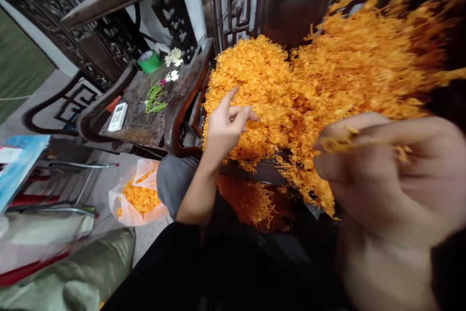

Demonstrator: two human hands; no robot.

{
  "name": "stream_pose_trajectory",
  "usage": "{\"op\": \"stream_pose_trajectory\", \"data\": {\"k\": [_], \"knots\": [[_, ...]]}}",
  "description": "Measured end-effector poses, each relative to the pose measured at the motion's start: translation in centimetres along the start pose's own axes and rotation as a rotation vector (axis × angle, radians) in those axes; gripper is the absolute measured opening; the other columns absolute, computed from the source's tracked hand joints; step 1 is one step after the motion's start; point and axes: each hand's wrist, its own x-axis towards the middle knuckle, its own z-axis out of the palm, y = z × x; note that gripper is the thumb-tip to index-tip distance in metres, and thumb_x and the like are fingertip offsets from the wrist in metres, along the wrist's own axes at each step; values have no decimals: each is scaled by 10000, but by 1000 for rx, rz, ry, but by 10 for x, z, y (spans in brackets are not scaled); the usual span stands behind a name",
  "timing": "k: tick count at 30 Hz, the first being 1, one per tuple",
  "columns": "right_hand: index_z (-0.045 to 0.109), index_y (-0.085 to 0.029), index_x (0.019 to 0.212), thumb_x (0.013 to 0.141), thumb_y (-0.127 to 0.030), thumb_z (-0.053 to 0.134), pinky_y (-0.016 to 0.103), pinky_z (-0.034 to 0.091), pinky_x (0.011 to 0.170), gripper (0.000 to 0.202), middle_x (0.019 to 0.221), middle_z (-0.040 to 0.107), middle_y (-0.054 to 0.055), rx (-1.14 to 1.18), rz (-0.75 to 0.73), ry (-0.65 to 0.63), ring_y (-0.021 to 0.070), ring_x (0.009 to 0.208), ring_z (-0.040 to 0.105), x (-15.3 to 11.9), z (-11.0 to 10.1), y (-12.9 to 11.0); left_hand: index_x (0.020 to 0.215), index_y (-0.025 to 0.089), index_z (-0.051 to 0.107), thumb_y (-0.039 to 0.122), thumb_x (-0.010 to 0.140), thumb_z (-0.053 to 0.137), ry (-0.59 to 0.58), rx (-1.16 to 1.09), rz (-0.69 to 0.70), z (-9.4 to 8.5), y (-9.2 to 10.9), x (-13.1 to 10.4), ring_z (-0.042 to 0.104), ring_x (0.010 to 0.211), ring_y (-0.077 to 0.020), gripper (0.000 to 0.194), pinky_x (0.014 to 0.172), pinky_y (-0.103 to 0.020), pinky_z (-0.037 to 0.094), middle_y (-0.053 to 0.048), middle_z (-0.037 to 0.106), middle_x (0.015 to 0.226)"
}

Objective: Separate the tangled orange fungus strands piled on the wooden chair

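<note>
Head view: orange strand (337,144) runs left-right through right fingers (424,130).

Black sleeves (165,262), grey trousers (174,180)

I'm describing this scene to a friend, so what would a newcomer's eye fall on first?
Most likely the bright orange heap of stringy pieces, spreading from the middle to the upper right. Next, the blurred right hand, large at the right, pinching a few orange strands. Then perhaps the pale plastic bag of orange pieces on the floor, lower left.
</note>
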Motion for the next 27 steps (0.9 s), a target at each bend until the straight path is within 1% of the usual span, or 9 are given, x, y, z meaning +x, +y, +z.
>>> {"op": "stream_pose_trajectory", "data": {"k": [2, 5, 8, 11, 13, 17, 22, 25, 27], "knots": [[568, -237, 793, 884, -208, 712, 327, 501, 572, 173, 1011, 757, 85, 101, 45, 13, 209, 815, 722, 6, -1, 8, 1467, 232, 429, 465, 1016, 526, -29, -100, -8, -4, 5, 1, 634, 639, -128, 517, 643, -290, 488, -62, 748, 931], [553, -216, 712, 849, -203, 753, 334, 553, 703, 243, 967, 785, 39, 70, 147, -94, 182, 788, 724, 14, -3, 24, 1365, 252, 440, 504, 989, 561, -47, -193, -15, -6, 14, -1, 669, 698, -128, 467, 611, -258, 463, -20, 672, 853], [691, -222, 861, 852, -243, 736, 328, 559, 706, 51, 855, 756, 16, -5, 179, -153, 174, 747, 702, 20, 0, 38, 1263, 254, 422, 466, 944, 645, -53, -302, -32, -4, 19, -4, 649, 690, -111, 442, 550, -228, 414, 16, 633, 816], [779, -230, 1033, 872, -308, 719, 371, 579, 819, 188, 971, 780, 41, -82, 213, -204, 213, 888, 730, 23, 6, 46, 1188, 257, 406, 378, 884, 736, -57, -440, -54, -1, 22, -6, 610, 651, -85, 465, 525, -204, 385, 44, 637, 794], [796, -214, 1038, 867, -391, 736, 402, 573, 889, 253, 1032, 786, 62, -111, 261, -189, 242, 968, 730, 23, 11, 50, 1164, 258, 404, 330, 851, 779, -61, -538, -72, 1, 25, -7, 603, 636, -77, 494, 523, -190, 385, 59, 638, 772], [771, -172, 1023, 920, -453, 687, 356, 553, 840, 311, 1015, 769, 68, -61, 223, -158, 214, 926, 705, 21, 19, 56, 1147, 247, 422, 275, 798, 835, -85, -643, -101, 4, 31, -10, 613, 599, -78, 541, 537, -185, 422, 68, 642, 731], [701, -168, 789, 996, -333, 595, 305, 468, 735, 285, 763, 669, 37, -256, -77, -248, 153, 713, 595, 22, 23, 68, 1096, 252, 423, 263, 756, 864, 166, -626, 94, 5, 31, -9, 613, 580, -68, 557, 556, -176, 433, 90, 624, 698], [682, -165, 795, 1021, -321, 528, 315, 464, 753, 315, 803, 682, 65, -426, -99, -357, 175, 761, 612, 26, 17, 85, 1082, 253, 421, 282, 769, 858, 212, -550, 164, -3, 26, -6, 629, 598, -73, 538, 597, -189, 461, 87, 628, 711], [698, -155, 807, 1011, -295, 510, 342, 473, 773, 311, 838, 709, 101, -602, -22, -331, 210, 793, 639, 31, 5, 101, 1074, 256, 413, 316, 776, 857, 293, -517, 236, -14, 25, -3, 630, 604, -70, 539, 603, -192, 464, 88, 624, 724]]}}
